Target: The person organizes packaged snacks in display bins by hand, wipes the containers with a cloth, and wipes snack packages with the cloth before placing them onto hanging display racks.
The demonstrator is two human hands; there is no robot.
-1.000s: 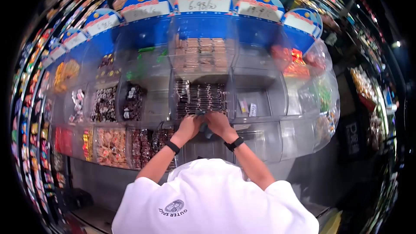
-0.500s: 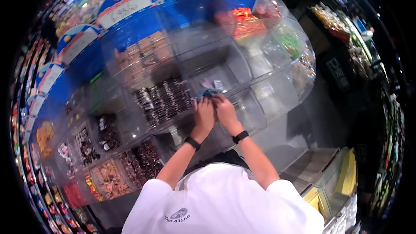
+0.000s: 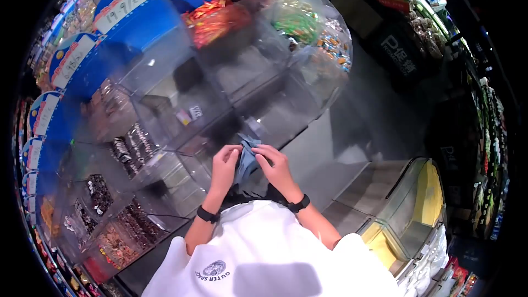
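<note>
Head view: the blue cloth (image 3: pixel 247 161) was bunched right between the left hand (image 3: pixel 223 169) and right hand (image 3: pixel 279 171), long way running from bins (image 3: pixel 270 103) toward shirt (image 3: pixel 264 242). Both sets of fingers pinched it, neither hand really nearer.

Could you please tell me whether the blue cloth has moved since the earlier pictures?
Yes, the blue cloth has moved away from the white printed tag, towards the white shirt.
</note>
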